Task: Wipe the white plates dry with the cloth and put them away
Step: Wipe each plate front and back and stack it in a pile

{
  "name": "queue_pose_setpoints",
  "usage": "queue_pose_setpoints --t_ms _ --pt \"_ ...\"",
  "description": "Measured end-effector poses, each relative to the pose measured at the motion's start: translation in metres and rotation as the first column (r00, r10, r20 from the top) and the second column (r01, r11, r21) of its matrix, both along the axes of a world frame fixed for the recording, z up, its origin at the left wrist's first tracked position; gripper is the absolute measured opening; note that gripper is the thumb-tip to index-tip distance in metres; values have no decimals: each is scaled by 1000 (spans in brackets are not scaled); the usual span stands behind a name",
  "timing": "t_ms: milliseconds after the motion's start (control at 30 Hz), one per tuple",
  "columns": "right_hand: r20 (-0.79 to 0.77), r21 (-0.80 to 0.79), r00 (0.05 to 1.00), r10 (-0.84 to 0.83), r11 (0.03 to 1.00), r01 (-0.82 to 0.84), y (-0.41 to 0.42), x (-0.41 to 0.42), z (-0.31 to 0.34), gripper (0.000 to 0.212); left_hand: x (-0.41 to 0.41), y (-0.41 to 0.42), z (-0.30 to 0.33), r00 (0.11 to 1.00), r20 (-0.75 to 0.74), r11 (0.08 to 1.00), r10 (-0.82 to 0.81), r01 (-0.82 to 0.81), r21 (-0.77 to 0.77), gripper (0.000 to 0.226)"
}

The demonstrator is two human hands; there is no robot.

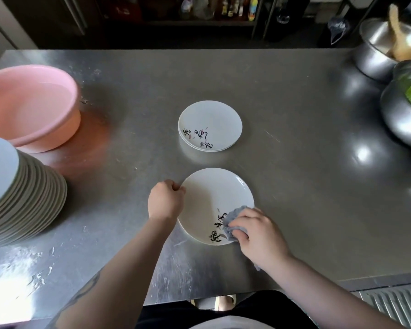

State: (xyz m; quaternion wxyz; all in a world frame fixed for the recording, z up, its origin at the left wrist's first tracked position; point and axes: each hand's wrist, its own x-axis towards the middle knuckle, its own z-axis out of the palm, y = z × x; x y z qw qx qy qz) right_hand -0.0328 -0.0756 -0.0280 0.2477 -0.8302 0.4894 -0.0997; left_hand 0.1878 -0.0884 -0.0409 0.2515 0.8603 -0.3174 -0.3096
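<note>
A white plate [211, 198] with black brush lettering lies on the steel table [294, 162] in front of me. My left hand [165, 201] pinches its left rim. My right hand [256, 231] grips a crumpled grey-blue cloth [233, 222] and presses it onto the plate's lower right part, over the lettering. Beyond it, a small stack of the same white plates [210, 125] sits in the middle of the table.
A tall stack of pale plates [22, 200] stands at the left edge, with a pink basin [31, 103] behind it. Two steel bowls [380, 51] [403, 117] sit at the far right, one holding greens. Shelves with bottles lie beyond the table.
</note>
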Motion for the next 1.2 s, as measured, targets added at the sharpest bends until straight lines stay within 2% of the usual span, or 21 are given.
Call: queue_pose_setpoints --t_ms 100,133,200,267,333,400,567,767,833,900,967,1000,1033,1100,1133,1200 --pt "157 122 967 -203 975 185 -11 -5 2 17 7 15 2 993 -66 993 -102 98 -63 6" --pt "258 168 918 -302 950 265 -14 -8 4 18 8 24 5 991 -40 986 -125 120 -114 7" --pt "435 231 771 -466 885 405 -20 -15 10 31 4 47 8 970 146 928 -196 232 -292 18" --pt "505 275 666 -549 834 478 -24 -19 14 40 -11 68 6 891 255 802 -375 450 -393 20" --pt "521 301 642 -563 825 479 -24 -18 15 41 -29 80 -1 769 257 690 -586 639 -340 26" --pt "528 321 647 -550 835 447 -20 -15 14 40 -39 83 -8 691 284 629 -665 723 -286 36" --pt "558 300 644 -524 850 432 -9 -11 10 39 -42 78 -14 683 381 587 -624 731 -348 37" --pt "578 274 629 -519 850 450 -10 -17 18 35 -37 81 -10 636 563 498 -528 769 -401 19" --pt "621 252 591 -515 845 471 -14 -20 29 32 -35 76 4 689 577 505 -438 720 -476 18" --pt "676 246 534 -508 838 487 -19 -22 44 30 -33 69 26 835 451 626 -316 541 -562 21" --pt "728 254 483 -486 846 468 -24 -20 61 30 -29 59 53 973 167 756 -157 228 -614 23" --pt "749 251 471 -466 857 450 -26 -17 70 31 -26 53 64 996 -16 782 -88 59 -621 23" --pt "765 236 470 -440 871 430 -27 -13 80 32 -22 49 74 976 -215 784 -35 -106 -612 21" --pt "791 181 492 -364 907 380 -29 -5 98 35 -18 45 91 830 -557 766 6 -362 -531 23" --pt "800 135 513 -312 926 353 -31 -1 107 35 -18 44 97 741 -672 761 1 -437 -480 24" --pt "786 5 585 -198 949 315 -32 6 122 32 -21 45 107 609 -792 757 -41 -498 -422 26"
